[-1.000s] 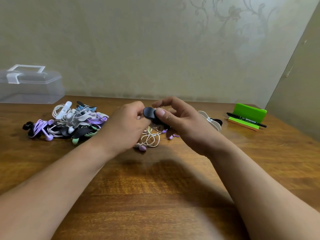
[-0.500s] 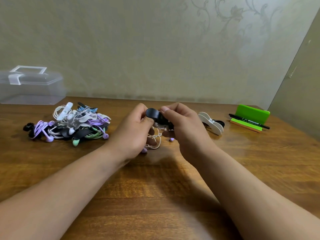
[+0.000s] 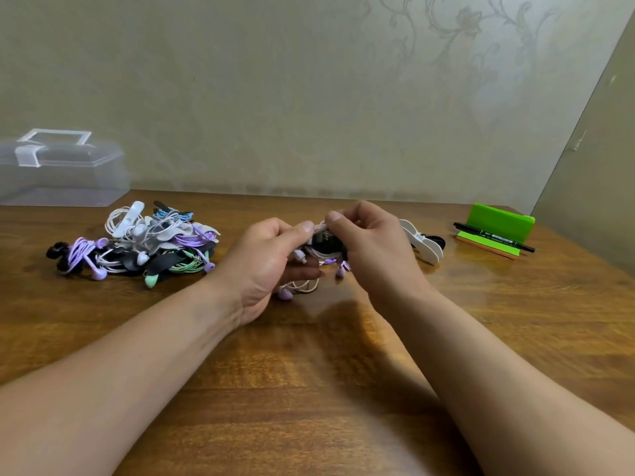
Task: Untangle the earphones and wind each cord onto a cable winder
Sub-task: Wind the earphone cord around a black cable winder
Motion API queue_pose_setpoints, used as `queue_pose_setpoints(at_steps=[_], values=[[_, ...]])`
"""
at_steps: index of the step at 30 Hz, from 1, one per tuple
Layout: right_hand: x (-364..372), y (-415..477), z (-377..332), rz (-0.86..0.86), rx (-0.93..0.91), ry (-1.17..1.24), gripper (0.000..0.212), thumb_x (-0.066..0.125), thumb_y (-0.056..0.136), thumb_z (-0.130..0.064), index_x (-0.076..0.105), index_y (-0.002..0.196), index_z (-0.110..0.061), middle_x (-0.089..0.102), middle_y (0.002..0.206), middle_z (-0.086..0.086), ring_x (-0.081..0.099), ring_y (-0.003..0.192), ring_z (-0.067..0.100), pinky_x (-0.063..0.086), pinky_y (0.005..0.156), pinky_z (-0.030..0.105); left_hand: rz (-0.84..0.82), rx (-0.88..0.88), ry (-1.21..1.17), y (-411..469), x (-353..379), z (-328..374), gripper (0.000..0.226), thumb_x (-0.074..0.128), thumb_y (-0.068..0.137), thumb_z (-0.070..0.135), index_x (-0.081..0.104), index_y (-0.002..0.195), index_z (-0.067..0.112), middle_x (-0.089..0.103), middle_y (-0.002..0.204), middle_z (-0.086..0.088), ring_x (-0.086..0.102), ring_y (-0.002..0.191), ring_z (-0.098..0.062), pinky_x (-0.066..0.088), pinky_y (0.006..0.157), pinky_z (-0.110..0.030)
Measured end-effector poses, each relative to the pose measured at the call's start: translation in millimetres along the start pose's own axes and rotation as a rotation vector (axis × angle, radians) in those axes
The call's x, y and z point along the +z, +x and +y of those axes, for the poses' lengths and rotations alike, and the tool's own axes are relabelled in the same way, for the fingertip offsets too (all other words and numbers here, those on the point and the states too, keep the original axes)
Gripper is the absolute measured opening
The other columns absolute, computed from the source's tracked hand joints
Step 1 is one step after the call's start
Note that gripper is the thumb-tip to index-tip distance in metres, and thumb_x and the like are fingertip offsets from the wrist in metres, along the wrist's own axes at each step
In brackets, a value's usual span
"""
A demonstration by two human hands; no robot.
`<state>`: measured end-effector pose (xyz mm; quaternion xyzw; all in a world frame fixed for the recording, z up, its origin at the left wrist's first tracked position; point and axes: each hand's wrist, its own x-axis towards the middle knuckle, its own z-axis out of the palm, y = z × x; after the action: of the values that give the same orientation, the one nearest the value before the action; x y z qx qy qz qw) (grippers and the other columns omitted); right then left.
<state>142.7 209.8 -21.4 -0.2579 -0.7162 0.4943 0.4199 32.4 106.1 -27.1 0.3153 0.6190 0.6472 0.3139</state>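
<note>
A black cable winder [image 3: 324, 242] sits between my two hands above the middle of the wooden table [image 3: 330, 389]. My left hand [image 3: 266, 266] grips its left side and the pale cord [image 3: 302, 285] hanging under it, with a purple earbud [image 3: 285, 294] dangling near the tabletop. My right hand [image 3: 372, 249] pinches the cord at the winder's top between thumb and forefinger. A second purple earbud [image 3: 340, 270] hangs below the winder. How much cord is wound on it is hidden by my fingers.
A heap of wound earphones [image 3: 137, 245] in white, purple, green and black lies at the left. White winders [image 3: 424, 243] lie right of my hands. A green stand [image 3: 500, 225] with a black pen [image 3: 494, 237] is far right. A clear lidded box [image 3: 58, 170] stands back left.
The winder has turned between my hands, its black flap no longer sticking up. My right fingers have shifted to pinch the cord on top of it.
</note>
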Motion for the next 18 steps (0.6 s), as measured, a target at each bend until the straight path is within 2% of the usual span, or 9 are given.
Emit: queue_pose_setpoints(at_steps=[2,4,6,8,10,12,14,18], values=[[-6.1,2.6,0.1,0.008,-0.003,0.010,0.019,0.068,0.102,-0.025,0.069,0.090,-0.009,0.070,0.084,0.021,0.065,0.064,0.028,0.049,0.050,0.033,0.017,-0.008,-0.024,0.1,-2.1,1.2,0.024,0.065,0.100,0.037,0.053,0.099,0.017,0.071,0.066,0.002,0.072,0.060,-0.020,0.033,0.051,-0.026],[-10.3,4.4,0.2,0.005,-0.041,-0.013,0.017,0.068,0.102,-0.023,0.070,0.090,-0.011,0.067,0.076,0.012,0.062,0.060,0.020,0.048,0.046,0.027,-0.022,-0.009,-0.047,-0.1,-0.8,1.8,0.022,0.063,0.101,0.033,0.057,0.110,0.013,0.077,0.078,0.000,0.076,0.068,-0.022,0.032,0.055,-0.028],[-12.4,7.3,1.1,0.007,-0.119,-0.077,0.016,0.069,0.101,-0.021,0.070,0.088,-0.014,0.068,0.073,0.001,0.061,0.059,0.012,0.050,0.051,0.027,-0.135,-0.017,-0.074,-0.1,-0.4,1.8,0.023,0.057,0.105,0.027,0.064,0.121,0.011,0.079,0.099,-0.007,0.078,0.083,-0.025,0.037,0.064,-0.033],[-13.9,10.0,2.0,0.013,-0.205,-0.157,0.015,0.070,0.100,-0.020,0.071,0.086,-0.016,0.071,0.073,-0.004,0.065,0.066,0.013,0.053,0.061,0.032,-0.211,-0.034,-0.111,-0.6,-0.4,1.8,0.029,0.049,0.109,0.024,0.064,0.127,0.007,0.077,0.111,-0.017,0.077,0.092,-0.027,0.043,0.073,-0.032],[-15.8,9.8,1.5,0.004,-0.266,-0.210,0.011,0.071,0.099,-0.018,0.072,0.088,-0.018,0.074,0.079,-0.006,0.070,0.075,0.012,0.056,0.067,0.032,-0.142,-0.045,-0.085,-1.7,0.6,2.1,0.026,0.045,0.111,0.025,0.064,0.122,0.010,0.078,0.110,-0.012,0.078,0.090,-0.023,0.034,0.056,-0.029],[-14.9,6.0,-1.3,0.007,-0.328,-0.285,0.008,0.072,0.097,-0.017,0.073,0.091,-0.021,0.074,0.084,-0.009,0.069,0.080,0.005,0.053,0.067,0.021,-0.028,-0.027,-0.059,-3.3,0.9,2.7,0.023,0.044,0.111,0.027,0.065,0.112,0.017,0.076,0.099,-0.004,0.079,0.088,-0.020,0.029,0.048,-0.024],[-13.1,2.7,-4.2,0.044,-0.378,-0.354,0.008,0.074,0.095,-0.017,0.072,0.091,-0.024,0.073,0.086,-0.011,0.067,0.083,0.004,0.051,0.070,0.017,0.056,0.006,-0.084,-1.4,-0.5,2.5,0.022,0.045,0.111,0.028,0.065,0.111,0.018,0.072,0.098,-0.005,0.079,0.088,-0.018,0.039,0.043,-0.023],[-10.6,1.1,-4.9,0.039,-0.371,-0.391,0.009,0.073,0.096,-0.019,0.069,0.091,-0.026,0.071,0.084,-0.012,0.064,0.081,0.003,0.045,0.064,0.012,0.132,0.088,-0.083,2.8,-5.0,4.4,0.019,0.050,0.109,0.031,0.065,0.114,0.021,0.073,0.108,-0.009,0.078,0.091,-0.018,0.054,0.045,-0.036]])
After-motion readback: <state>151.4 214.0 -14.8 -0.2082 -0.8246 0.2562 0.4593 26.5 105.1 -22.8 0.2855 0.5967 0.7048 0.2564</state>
